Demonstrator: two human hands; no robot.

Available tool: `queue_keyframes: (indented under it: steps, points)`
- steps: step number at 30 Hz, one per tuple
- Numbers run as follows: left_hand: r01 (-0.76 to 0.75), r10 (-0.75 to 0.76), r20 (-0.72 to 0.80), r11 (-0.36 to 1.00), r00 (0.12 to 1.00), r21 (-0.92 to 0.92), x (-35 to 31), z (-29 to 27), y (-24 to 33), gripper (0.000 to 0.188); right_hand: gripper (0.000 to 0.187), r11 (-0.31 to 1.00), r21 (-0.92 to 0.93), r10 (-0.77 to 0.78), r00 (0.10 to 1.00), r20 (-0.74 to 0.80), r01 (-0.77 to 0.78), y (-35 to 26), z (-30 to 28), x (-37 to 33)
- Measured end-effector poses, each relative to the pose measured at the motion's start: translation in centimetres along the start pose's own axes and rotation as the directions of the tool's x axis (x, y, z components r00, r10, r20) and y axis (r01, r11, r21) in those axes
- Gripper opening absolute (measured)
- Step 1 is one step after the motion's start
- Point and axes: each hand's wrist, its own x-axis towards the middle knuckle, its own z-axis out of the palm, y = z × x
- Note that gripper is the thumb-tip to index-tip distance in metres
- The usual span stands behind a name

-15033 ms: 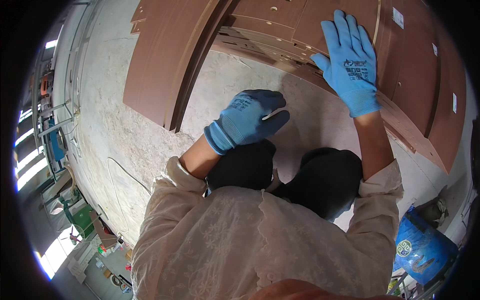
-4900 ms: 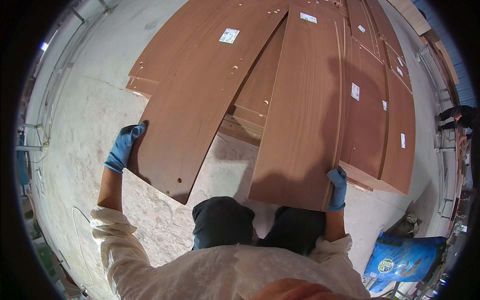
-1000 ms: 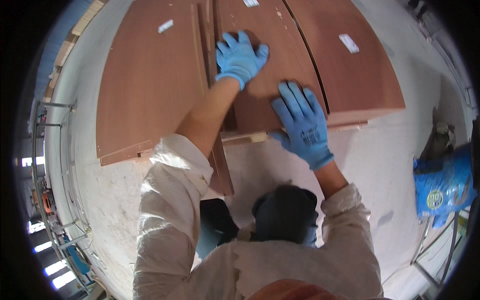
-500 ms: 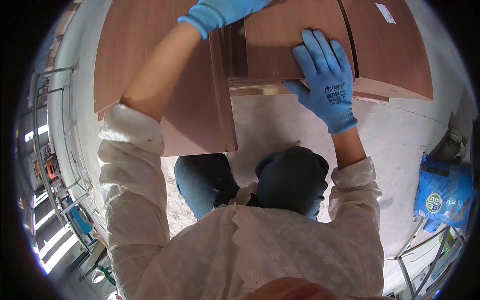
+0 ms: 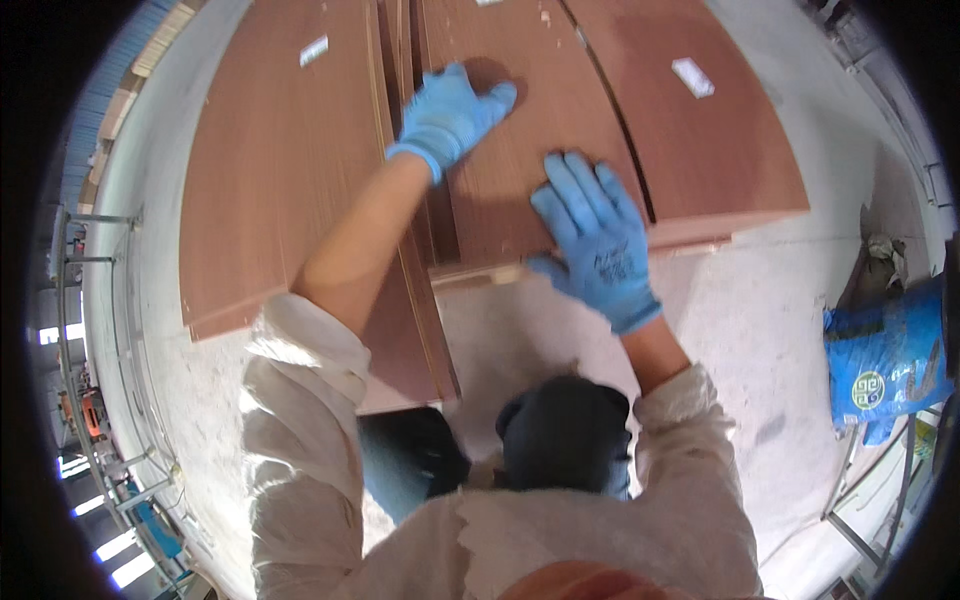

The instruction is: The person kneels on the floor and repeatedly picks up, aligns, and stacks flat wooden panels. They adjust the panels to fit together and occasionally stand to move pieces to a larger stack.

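Note:
Reddish-brown wood-grain panels lie in front of me. My left hand (image 5: 450,115), in a blue glove, rests near the left edge of the middle panel (image 5: 530,120). Its thumb spreads to the right over the surface; the fingers look bent and slightly blurred. Also gloved in blue, my right hand (image 5: 598,240) lies at the near right corner of that panel. The right fingers stretch forward flat on top, with the thumb by the near edge. A narrow gap separates the middle panel from the right panel (image 5: 700,140). The left panel (image 5: 270,180) reaches nearer to my knees.
Pale concrete floor (image 5: 740,330) surrounds the panels. To the right hangs or stands a blue printed bag (image 5: 885,360) by a metal frame (image 5: 850,540). Metal racking (image 5: 100,260) runs along the left side. My knees (image 5: 565,430) are close to the near edge.
My left hand has come nearer and now shows whole, its thumb spread. The view has tilted, showing more of the panels' far part. My right hand still lies on the middle panel's near right corner.

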Motion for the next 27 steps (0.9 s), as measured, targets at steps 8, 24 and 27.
queue_keyframes:
  steps: [8, 24, 27]
  points:
    - [0.130, -0.135, 0.063, 0.989, 0.989, 0.073, 0.5, 0.4, 2.0, 0.088, 0.067, 0.998, 0.036, 0.054, 0.997, 0.061, -0.056, 0.0, -0.8, 0.8]
    - [-0.049, 0.057, -0.096, 0.995, 0.994, 0.083, 0.2, 2.5, 0.2, 0.078, 0.070, 0.996, 0.066, 0.059, 0.998, -0.001, -0.059, 0.6, -0.6, 0.3]
    - [-0.067, 0.074, -0.087, 0.994, 0.993, 0.081, 0.2, 2.6, 0.2, 0.080, 0.071, 0.995, 0.074, 0.065, 0.998, -0.012, -0.064, 0.6, -0.6, 0.3]
